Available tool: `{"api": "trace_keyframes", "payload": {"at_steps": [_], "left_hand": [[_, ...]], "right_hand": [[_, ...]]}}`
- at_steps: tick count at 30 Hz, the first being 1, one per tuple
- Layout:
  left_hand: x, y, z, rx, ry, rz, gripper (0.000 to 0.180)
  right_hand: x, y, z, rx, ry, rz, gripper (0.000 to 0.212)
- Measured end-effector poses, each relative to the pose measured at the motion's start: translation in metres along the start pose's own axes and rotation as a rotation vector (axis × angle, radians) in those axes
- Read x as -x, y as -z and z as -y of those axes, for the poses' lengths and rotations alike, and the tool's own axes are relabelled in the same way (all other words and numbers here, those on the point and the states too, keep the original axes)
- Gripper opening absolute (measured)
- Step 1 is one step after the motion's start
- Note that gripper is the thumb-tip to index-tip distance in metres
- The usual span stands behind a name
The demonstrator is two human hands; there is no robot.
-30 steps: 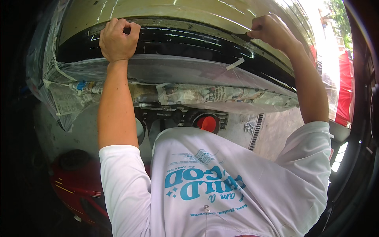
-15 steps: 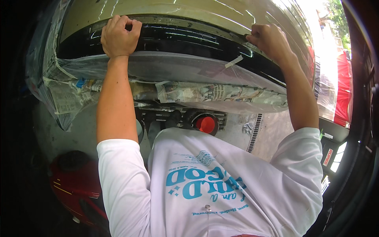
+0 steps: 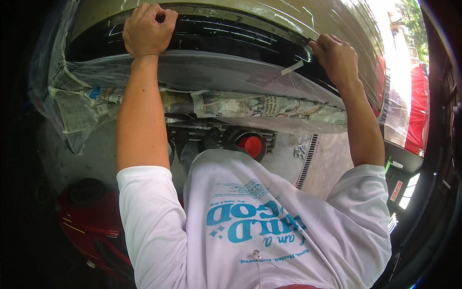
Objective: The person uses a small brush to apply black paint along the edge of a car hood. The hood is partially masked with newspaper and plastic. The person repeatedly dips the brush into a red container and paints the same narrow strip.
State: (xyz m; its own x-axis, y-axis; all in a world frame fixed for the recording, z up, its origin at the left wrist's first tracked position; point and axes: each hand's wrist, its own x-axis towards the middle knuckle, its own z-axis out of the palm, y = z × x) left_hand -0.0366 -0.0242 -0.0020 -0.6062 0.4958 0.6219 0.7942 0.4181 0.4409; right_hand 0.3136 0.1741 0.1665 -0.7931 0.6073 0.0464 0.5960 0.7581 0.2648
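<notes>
The left hand (image 3: 147, 31) is curled shut on the black trim strip (image 3: 231, 36) of an olive car panel (image 3: 288, 12), the right hand (image 3: 337, 58) pinched closed on its masking tape (image 3: 292, 68), above newspaper masking (image 3: 260, 106) and a concrete floor (image 3: 96, 149).

Concrete floor (image 3: 327, 159), grey and stained. On it: a red round object (image 3: 252, 144) just beside a dark metal grille (image 3: 192, 132), a slotted drain grate (image 3: 308, 161) running toward the right, a crumpled scrap (image 3: 299, 152) next to the grate, and a red machine (image 3: 91, 226) at lower left.
</notes>
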Motion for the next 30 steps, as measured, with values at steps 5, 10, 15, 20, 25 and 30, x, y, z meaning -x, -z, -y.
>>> {"api": "trace_keyframes", "payload": {"at_steps": [5,10,15,20,25,30], "left_hand": [[0.001,0.0,-0.001,-0.014,-0.001,0.0,0.023],[0.0,0.0,0.003,-0.019,0.004,0.007,0.024],[0.002,0.0,0.0,-0.012,0.02,-0.007,0.023],[0.0,-0.003,-0.007,0.03,0.05,-0.022,0.024],[-0.003,0.003,-0.008,0.042,0.045,0.007,0.024],[-0.003,0.005,-0.009,0.01,-0.028,-0.067,0.02]], "right_hand": [[0.001,-0.003,0.003,0.003,0.011,-0.044,0.027],[0.0,0.0,0.003,0.011,0.022,-0.024,0.025],[-0.001,-0.003,0.001,0.05,0.043,-0.053,0.027],[-0.048,0.015,-0.006,0.187,0.143,0.18,0.03],[-0.055,0.031,-0.021,-0.083,0.065,0.307,0.028],[-0.012,0.007,-0.005,-0.012,0.018,0.045,0.03]]}}
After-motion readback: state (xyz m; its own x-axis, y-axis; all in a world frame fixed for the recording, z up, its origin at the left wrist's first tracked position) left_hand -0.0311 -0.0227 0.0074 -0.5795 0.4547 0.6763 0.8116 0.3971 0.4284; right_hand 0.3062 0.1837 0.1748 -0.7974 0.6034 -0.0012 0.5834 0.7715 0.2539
